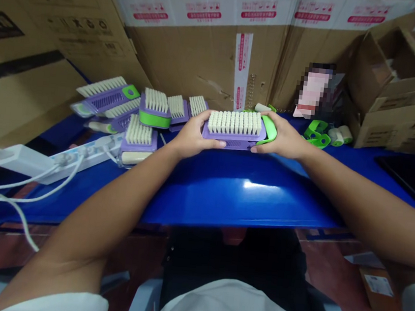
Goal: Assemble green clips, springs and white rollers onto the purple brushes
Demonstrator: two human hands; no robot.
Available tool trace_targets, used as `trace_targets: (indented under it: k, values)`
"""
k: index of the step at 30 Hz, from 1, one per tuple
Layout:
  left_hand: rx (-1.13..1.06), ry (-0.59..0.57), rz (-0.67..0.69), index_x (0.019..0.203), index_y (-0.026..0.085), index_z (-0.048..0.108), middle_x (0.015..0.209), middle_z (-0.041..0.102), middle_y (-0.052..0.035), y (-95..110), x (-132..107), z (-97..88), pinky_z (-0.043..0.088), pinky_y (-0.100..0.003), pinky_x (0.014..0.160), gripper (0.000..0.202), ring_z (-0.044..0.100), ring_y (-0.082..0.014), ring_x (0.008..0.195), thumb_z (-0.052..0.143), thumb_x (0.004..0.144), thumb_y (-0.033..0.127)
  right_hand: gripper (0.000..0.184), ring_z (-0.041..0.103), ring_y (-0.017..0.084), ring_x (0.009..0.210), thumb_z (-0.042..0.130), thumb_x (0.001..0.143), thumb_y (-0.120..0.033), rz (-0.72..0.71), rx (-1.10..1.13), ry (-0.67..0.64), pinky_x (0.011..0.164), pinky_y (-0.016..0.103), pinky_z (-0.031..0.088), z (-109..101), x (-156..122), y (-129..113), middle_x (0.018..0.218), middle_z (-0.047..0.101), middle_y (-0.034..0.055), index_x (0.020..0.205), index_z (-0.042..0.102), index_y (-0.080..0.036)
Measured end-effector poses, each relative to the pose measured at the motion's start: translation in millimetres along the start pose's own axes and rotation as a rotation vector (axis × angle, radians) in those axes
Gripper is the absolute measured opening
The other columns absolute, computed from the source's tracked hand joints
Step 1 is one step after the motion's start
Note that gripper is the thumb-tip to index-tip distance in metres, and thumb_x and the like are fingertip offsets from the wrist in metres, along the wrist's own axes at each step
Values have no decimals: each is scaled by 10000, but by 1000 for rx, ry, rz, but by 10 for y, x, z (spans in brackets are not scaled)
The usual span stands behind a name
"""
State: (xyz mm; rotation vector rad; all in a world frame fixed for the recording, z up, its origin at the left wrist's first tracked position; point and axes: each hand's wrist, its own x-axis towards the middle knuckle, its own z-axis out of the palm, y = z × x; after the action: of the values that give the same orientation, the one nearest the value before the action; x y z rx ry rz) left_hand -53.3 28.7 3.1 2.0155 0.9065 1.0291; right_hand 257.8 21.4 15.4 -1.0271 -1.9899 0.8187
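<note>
Brown cardboard [201, 36], crossed by white tape [223, 8] with red print, is set along the back of a shiny blue table [224, 204]. At the far left, a white charger [25, 162] is plugged into the end of a white power strip [88, 157], and white cables [2, 199] are trailed from there over the table's edge. Just beyond the strip, several purple brushes [156, 101] with pale bristles are heaped together, some turned bristles up, and green parts can be seen on a few of them. To the right of this heap, one purple brush [234, 130] is held level above the table, its bristles facing up. Its left end is pinched by the left hand [190, 136], with the thumb laid along the near side. Its green right end is clasped by the right hand [283, 136], with the thumb bent in front and the fingers partly hidden behind. Farther right, loose green pieces [317, 133] are left beside white rollers [339, 134], behind which a pinkish object [313, 90] is blurred out. Small open boxes [395, 91] are placed at the far right, with a flat black object [412, 179] lying nearer.
</note>
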Motion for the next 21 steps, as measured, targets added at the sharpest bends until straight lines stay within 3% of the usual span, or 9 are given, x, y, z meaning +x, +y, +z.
trace_targets:
  k: [5,10,21]
  values:
    - [-2,36,24,1381,212,627,1442,796,-163,27,-12,15,629,-539,1223,1047,772,-408,1373,1061,595,751,897,745,382,1189,1045,490,-484,-20,-68,91,1121,547,575,47,-6,-46,1257,807,63,1273,661,-273]
    - [41,68,46,1409,233,614,1446,784,-157,39,-25,45,623,-557,1221,1126,762,-416,1383,987,598,919,885,748,409,1228,1010,498,-447,-20,-52,140,1146,577,568,84,-25,-74,1296,804,78,1289,651,-276]
    - [93,101,77,1421,233,582,1431,778,-158,61,-53,79,605,-564,1231,1123,757,-407,1366,972,624,922,893,755,417,1223,987,518,-458,-6,-80,117,1143,599,584,92,-34,-110,1292,801,84,1306,603,-285]
